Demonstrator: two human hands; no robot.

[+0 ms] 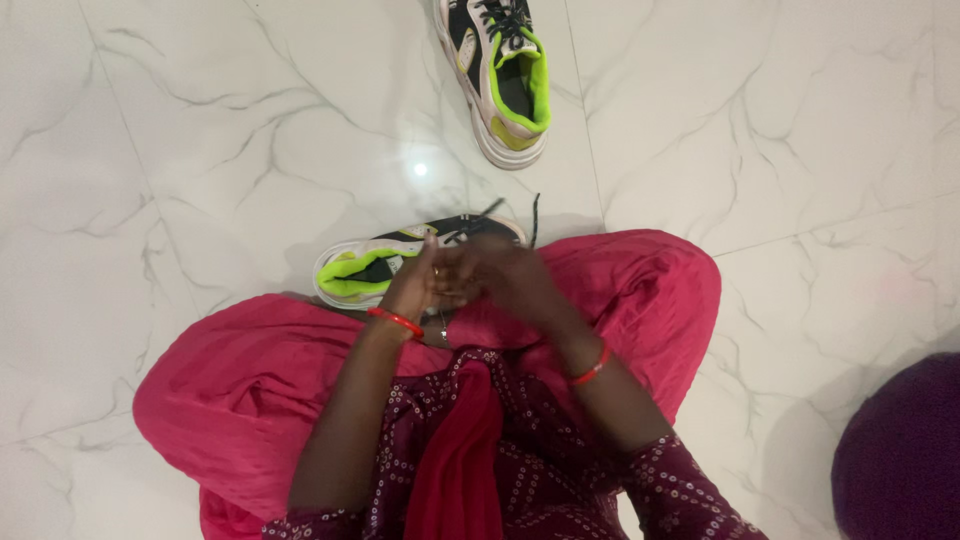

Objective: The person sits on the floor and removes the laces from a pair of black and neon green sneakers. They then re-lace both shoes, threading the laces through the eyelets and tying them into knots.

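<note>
Two hands: the left hand [412, 285] and the right hand [512, 278] are seen brought together over the lap, just above the near sneaker.
Left hand fingers: held close together and pointing up; a ring is worn on one; whether anything is pinched between them cannot be told.
Right hand fingers: curled inward toward the left hand; their grip is hidden, so clamped or loose cannot be told.
Wrists: a thin red bangle [396, 321] is worn on the left wrist and another red bangle [590, 370] on the right.
Clothing: loose pink trousers [240, 380] of soft, creased cloth are spread over crossed legs; a maroon top [530, 470] dotted with small pale rings and a red scarf [462, 460] are seen nearest the camera.
Near sneaker [385, 262]: laid on the floor against the knees, touching the hands, its heel to the left; a chunky white sole, grey-white side panels, black tongue area and a neon yellow-green padded collar are shown.
Lace [534, 218]: a thin black lace end is seen standing out from the toe end of the near sneaker, beside the right hand.
Far sneaker [500, 80]: set well apart, farther out on the floor, upright, same colours, black laces threaded, partly cut by the upper edge.
Floor [200, 150]: glossy white marble tiles with grey veins; a lamp glint is reflected.
Right corner: a rounded dark purple shape [900, 450], blurred.
</note>
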